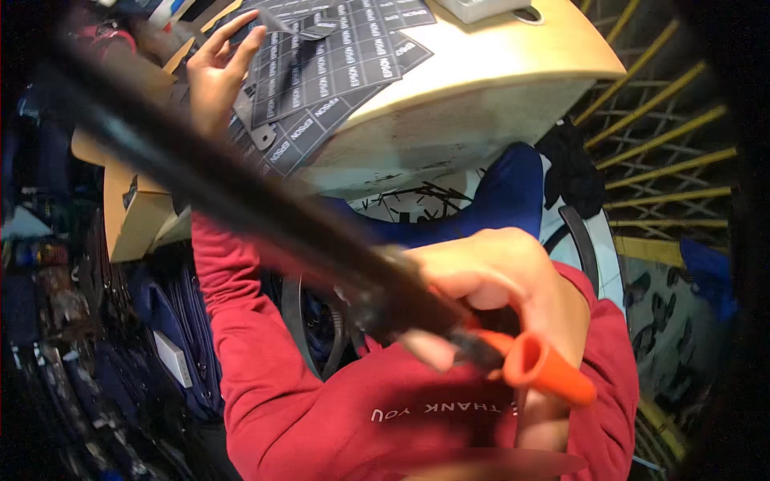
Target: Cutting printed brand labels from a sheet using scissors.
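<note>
1. Nearest of all, a long black tool (281, 223), blurred, slants across the view; an orange tubular part (553, 375) sits at its lower end. Its exact kind is unclear.
2. The right hand (541, 276) is clamped around this tool, near the orange part, and is well apart from the left hand (215, 80).
3. Below and between the hands spreads the person's red sweatshirt (321, 409), with pale lettering.
4. Beyond the right hand lie blue cloth (513, 188) over the person's legs and, beside it, a dark curved chair arm (579, 240).
5. The left hand is at the counter (505, 56), thumb and forefinger at the lifted corner of dark printed sheets (345, 60); whether they pinch it I cannot tell.
6. The counter has a pale wood top and a curved edge; a white box (481, 6) stands on it, far right of the left hand.
7. Under the counter, beyond the right hand, dark strips (429, 195) litter a pale floor.
8. Farther right of the hands, yellow bars (670, 96) cross a pale lattice.
</note>
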A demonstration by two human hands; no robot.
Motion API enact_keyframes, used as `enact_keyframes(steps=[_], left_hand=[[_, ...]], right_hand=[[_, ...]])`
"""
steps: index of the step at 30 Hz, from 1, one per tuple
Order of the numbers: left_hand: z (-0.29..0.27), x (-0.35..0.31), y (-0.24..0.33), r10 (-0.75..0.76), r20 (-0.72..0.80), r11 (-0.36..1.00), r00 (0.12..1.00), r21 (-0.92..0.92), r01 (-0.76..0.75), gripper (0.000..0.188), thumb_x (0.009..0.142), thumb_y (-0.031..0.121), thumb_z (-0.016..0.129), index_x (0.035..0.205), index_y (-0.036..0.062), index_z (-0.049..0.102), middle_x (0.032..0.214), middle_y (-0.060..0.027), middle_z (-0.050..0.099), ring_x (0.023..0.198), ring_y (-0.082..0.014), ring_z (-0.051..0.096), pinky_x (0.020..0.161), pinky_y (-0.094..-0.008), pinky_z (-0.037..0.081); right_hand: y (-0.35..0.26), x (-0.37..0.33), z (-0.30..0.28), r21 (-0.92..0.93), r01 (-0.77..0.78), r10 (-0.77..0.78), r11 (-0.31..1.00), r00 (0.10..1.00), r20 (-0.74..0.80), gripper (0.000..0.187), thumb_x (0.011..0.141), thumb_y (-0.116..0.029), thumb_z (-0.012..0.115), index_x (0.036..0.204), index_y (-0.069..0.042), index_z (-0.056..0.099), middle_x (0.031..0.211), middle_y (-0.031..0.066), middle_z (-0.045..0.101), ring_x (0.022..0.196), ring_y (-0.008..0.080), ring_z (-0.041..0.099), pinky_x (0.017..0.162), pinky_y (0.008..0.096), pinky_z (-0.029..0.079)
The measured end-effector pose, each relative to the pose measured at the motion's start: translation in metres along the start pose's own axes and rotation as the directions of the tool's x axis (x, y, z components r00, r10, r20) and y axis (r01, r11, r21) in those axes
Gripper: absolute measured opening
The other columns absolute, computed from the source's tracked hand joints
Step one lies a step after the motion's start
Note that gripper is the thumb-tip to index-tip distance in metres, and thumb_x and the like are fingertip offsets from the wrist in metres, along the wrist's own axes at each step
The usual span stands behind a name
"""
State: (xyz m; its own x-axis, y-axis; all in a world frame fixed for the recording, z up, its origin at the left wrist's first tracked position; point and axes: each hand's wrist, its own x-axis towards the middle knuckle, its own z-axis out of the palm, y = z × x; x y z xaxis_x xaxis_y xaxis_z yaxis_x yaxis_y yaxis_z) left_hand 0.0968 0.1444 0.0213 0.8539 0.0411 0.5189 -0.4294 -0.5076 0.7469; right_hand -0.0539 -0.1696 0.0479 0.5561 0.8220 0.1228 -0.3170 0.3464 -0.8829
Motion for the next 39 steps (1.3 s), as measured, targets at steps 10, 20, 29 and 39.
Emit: enact_keyframes(steps=[10,20,29,39], left_hand=[[0.01,-0.032,0.046,0.012,0.109,0.995,0.994,-0.096,-0.001,0.029,0.075,0.0,0.07,0.104,0.001,0.062,0.085,-0.003,0.063,0.064,-0.0026,0.055,0.056,-0.0147,0.041],[0.032,-0.088,0.116,0.124,0.305,0.959,0.944,-0.281,-0.035,0.035,0.067,-0.005,0.076,0.096,-0.0023,0.058,0.077,-0.0014,0.06,0.057,0.0013,0.048,0.051,-0.0133,0.039],[0.033,-0.102,0.123,0.0,0.338,0.968,0.941,-0.235,0.084,0.029,0.06,-0.011,0.075,0.086,-0.0022,0.066,0.079,-0.0063,0.061,0.061,-0.0057,0.05,0.053,-0.0187,0.037],[0.051,-0.114,0.105,0.132,0.236,0.976,0.963,-0.198,-0.086,0.027,0.068,0.001,0.075,0.094,0.0064,0.069,0.065,0.005,0.048,0.056,-0.0012,0.034,0.047,-0.0194,0.023]], right_hand=[[0.039,0.003,-0.028,-0.474,-0.028,-0.154,0.88,0.927,-0.341,0.047,0.062,-0.029,0.085,0.076,-0.004,0.048,0.064,-0.0051,0.04,0.061,0.0026,0.034,0.051,0.0184,0.029],[0.046,0.033,-0.048,-0.483,0.307,-0.517,0.82,0.759,-0.395,0.027,0.073,-0.008,0.076,0.092,-0.001,0.058,0.07,-0.0054,0.054,0.052,-0.0014,0.037,0.048,0.0158,0.029],[0.048,0.044,-0.042,-0.479,0.348,-0.56,0.806,0.709,-0.428,0.013,0.076,0.0,0.07,0.084,-0.001,0.06,0.061,-0.0072,0.047,0.053,-0.0017,0.036,0.046,0.0157,0.025],[0.057,0.048,-0.046,-0.485,0.312,-0.539,0.817,0.713,-0.449,0.014,0.076,0.003,0.068,0.085,-0.002,0.059,0.061,-0.0089,0.043,0.053,-0.0018,0.033,0.046,0.016,0.025]])
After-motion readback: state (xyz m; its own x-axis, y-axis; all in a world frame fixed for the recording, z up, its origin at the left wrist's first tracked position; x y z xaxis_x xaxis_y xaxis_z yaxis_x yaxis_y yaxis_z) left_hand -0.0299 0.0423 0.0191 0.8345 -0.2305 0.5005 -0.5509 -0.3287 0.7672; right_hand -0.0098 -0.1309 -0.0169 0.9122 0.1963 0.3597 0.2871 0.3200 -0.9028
